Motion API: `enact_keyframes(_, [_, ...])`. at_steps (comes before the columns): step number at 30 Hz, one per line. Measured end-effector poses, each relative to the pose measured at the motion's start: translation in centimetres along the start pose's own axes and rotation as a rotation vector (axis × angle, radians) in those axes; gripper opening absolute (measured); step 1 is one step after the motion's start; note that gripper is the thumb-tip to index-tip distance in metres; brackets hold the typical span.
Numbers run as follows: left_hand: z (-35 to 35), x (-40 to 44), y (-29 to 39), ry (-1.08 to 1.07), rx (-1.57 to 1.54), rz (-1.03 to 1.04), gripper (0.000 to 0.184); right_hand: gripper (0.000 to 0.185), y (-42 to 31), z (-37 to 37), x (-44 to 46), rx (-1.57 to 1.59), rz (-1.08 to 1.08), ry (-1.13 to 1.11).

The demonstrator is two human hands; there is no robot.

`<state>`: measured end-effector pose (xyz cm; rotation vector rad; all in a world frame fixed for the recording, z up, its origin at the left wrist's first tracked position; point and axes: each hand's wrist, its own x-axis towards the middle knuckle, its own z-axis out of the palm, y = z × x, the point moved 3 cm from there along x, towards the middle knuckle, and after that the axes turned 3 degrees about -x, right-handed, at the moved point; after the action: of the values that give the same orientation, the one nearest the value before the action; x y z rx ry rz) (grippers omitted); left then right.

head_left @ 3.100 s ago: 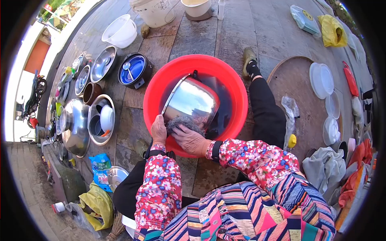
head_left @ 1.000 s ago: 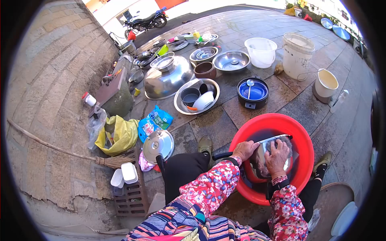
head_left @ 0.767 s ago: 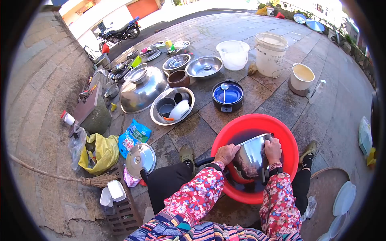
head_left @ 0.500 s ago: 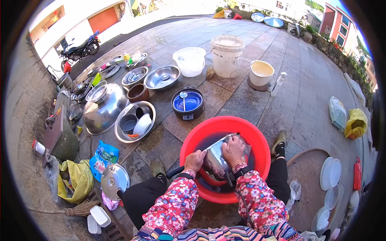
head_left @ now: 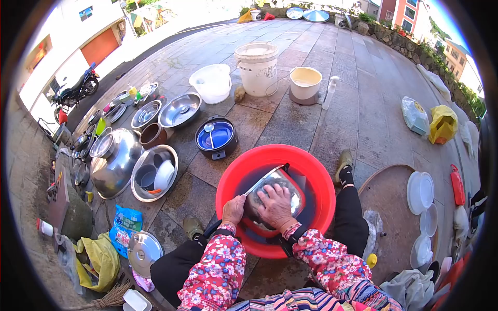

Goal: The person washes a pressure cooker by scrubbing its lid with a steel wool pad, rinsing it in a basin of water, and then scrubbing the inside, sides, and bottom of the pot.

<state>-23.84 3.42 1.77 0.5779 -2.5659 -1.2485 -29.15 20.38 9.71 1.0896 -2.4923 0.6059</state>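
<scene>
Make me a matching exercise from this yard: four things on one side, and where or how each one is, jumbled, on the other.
1. Metal pot
2. Spoon
3. Motorcycle
4. Left hand

A. Lying in the blue-lined pot
B. Gripping a rim
C. Tilted inside the red tub
D. Standing upright at the far left

Pairs: 1-C, 2-A, 3-D, 4-B

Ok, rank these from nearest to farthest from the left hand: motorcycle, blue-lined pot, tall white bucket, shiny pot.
1. Shiny pot, in the red basin, its rim in the left hand.
2. Blue-lined pot, beyond the basin, slightly left.
3. Tall white bucket, farther out ahead.
4. Motorcycle, far off left.
</scene>
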Motion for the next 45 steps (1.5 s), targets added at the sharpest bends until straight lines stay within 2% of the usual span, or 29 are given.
enact_keyframes(3, [0.2, 0.3, -0.4, -0.056, 0.084, -0.007, 0.050, 0.035, 8.8, 3.1, 2.9, 0.144, 0.415, -0.120])
enact_keyframes(4, [0.0, 0.1, 0.1, -0.040, 0.063, -0.019, 0.051, 0.036, 12.7, 6.0, 3.5, 0.286, 0.502, -0.294])
enact_keyframes(5, [0.0, 0.2, 0.3, -0.039, 0.060, -0.014, 0.051, 0.037, 15.7, 8.6, 4.1, 0.465, 0.448, -0.458])
enact_keyframes(7, [-0.2, 0.1, 0.4, -0.023, 0.050, -0.017, 0.051, 0.038, 14.8, 8.6, 5.4, 0.167, 0.138, -0.568])
enact_keyframes(8, [-0.1, 0.2, 0.3, -0.020, 0.048, -0.037, 0.052, 0.039, 13.3, 7.5, 5.2, 0.134, 0.341, -0.519])
enact_keyframes(9, [-0.1, 0.3, 0.4, -0.079, 0.065, -0.073, 0.053, 0.041, 9.0, 3.2, 5.3, 0.105, 0.517, -0.481])
enact_keyframes(11, [-0.8, -0.2, 1.5, -0.055, 0.047, 0.002, 0.049, 0.048, 4.2, 2.9, 3.3, 0.005, 0.273, -0.250])
enact_keyframes(12, [0.9, 0.3, -0.9, -0.013, 0.078, 0.076, 0.048, 0.052, 1.2, 2.9, 2.0, -0.091, 0.138, -0.210])
enact_keyframes(13, [-0.2, 0.0, 0.4, -0.036, 0.098, 0.124, 0.048, 0.057, -0.9, 2.3, 0.8, -0.196, 0.031, -0.149])
enact_keyframes(15, [-0.6, -0.1, 0.9, -0.063, 0.042, -0.016, 0.049, 0.057, -2.6, 1.4, -0.8, -0.126, -0.213, -0.203])
enact_keyframes(17, [-0.9, -0.1, 1.2, -0.066, 0.040, -0.027, 0.050, 0.051, 0.2, 1.7, -0.3, -0.051, -0.139, -0.151])
enact_keyframes(19, [-0.9, -0.3, 1.3, -0.069, 0.036, -0.043, 0.050, 0.044, 5.6, 2.6, 1.5, -0.025, 0.153, -0.137])
enact_keyframes(20, [-1.0, -0.3, 1.3, -0.071, 0.038, -0.047, 0.050, 0.041, 9.1, 3.7, 2.2, 0.233, 0.405, -0.252])
enact_keyframes(21, [-1.1, -0.2, 1.4, -0.074, 0.037, -0.047, 0.049, 0.039, 14.1, 6.8, 2.4, 0.388, 0.422, -0.392])
enact_keyframes(23, [-1.0, 0.0, 1.4, -0.075, 0.049, -0.025, 0.049, 0.039, 18.1, 10.5, 2.8, 0.246, 0.327, -0.536])
enact_keyframes(25, [-0.6, 0.2, 1.0, -0.075, 0.052, -0.005, 0.049, 0.037, 10.6, 6.2, 4.2, 0.064, 0.340, -0.351])
enact_keyframes(26, [-0.4, 0.2, 0.8, -0.076, 0.043, -0.016, 0.049, 0.040, 6.0, 3.8, 4.7, -0.117, 0.371, -0.351])
enact_keyframes(28, [-0.4, 0.4, 0.6, -0.079, 0.036, -0.038, 0.049, 0.057, 0.8, 4.2, 2.8, -0.267, 0.258, -0.159])
enact_keyframes(29, [-0.5, 0.4, 0.7, -0.077, 0.017, -0.022, 0.049, 0.059, -0.8, 4.6, 1.7, -0.309, 0.189, -0.103])
enact_keyframes(31, [-0.8, 0.3, 0.9, -0.080, -0.018, 0.009, 0.050, 0.059, -2.3, 4.1, 0.5, -0.271, 0.080, -0.047])
enact_keyframes(34, [-1.1, 0.2, 1.2, -0.156, -0.029, -0.090, 0.054, 0.057, -2.6, 1.0, -1.9, -0.124, -0.213, -0.186])
enact_keyframes(37, [-1.5, -0.3, 1.9, -0.170, -0.046, -0.084, 0.055, 0.055, -1.1, -0.8, -5.1, -0.057, -0.289, -0.217])
enact_keyframes(39, [-1.0, 0.1, 1.3, -0.108, -0.028, -0.053, 0.053, 0.053, 2.7, -0.3, -4.6, -0.032, -0.132, -0.095])
enact_keyframes(41, [-0.7, 0.0, 1.0, -0.050, 0.007, -0.048, 0.052, 0.054, 7.5, 1.3, -2.4, 0.111, 0.085, -0.122])
enact_keyframes(42, [-0.8, 0.1, 1.0, -0.065, 0.017, -0.045, 0.052, 0.052, 8.7, 1.4, -0.5, 0.251, 0.242, -0.222])
enact_keyframes(43, [-0.8, 0.2, 1.0, -0.065, 0.016, -0.044, 0.053, 0.052, 11.7, 3.8, 0.6, 0.330, 0.261, -0.248])
enact_keyframes(45, [-0.9, 0.1, 1.3, -0.059, 0.009, -0.046, 0.053, 0.051, 16.5, 7.5, 2.3, 0.709, 0.471, -0.488])
